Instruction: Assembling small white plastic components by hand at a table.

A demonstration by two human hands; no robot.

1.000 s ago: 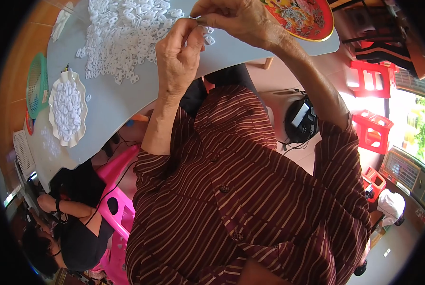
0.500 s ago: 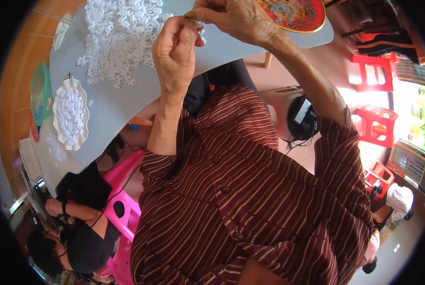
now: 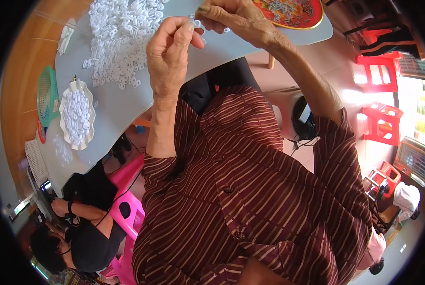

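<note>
My left hand [image 3: 169, 59] is raised over the table's near edge, thumb and forefinger pinching a small white plastic piece [image 3: 197, 23] with a hole in it. My right hand [image 3: 238, 21] is just to the right, apart from the piece, its thumb bent in against the curled fingers. Whatever lies in that pinch is hidden. Left of my hands spreads a heap of similar white plastic pieces [image 3: 120, 40]. At the far right stands a round red flowered tray [image 3: 318, 19] with a gold rim, holding many small silvery metal parts [image 3: 291, 6].
On the table's left are a scalloped white dish [image 3: 91, 124] full of white pieces, a green basket [image 3: 46, 97] and a white glove [image 3: 66, 35]. A person [image 3: 91, 237] sits at lower left by a pink chair [image 3: 131, 209]. Red stools [image 3: 382, 124] stand at right.
My hands have drawn apart slightly, the right one away from the left's fingertips. The white piece in my left pinch now shows more plainly. The whole view has shifted a little.
</note>
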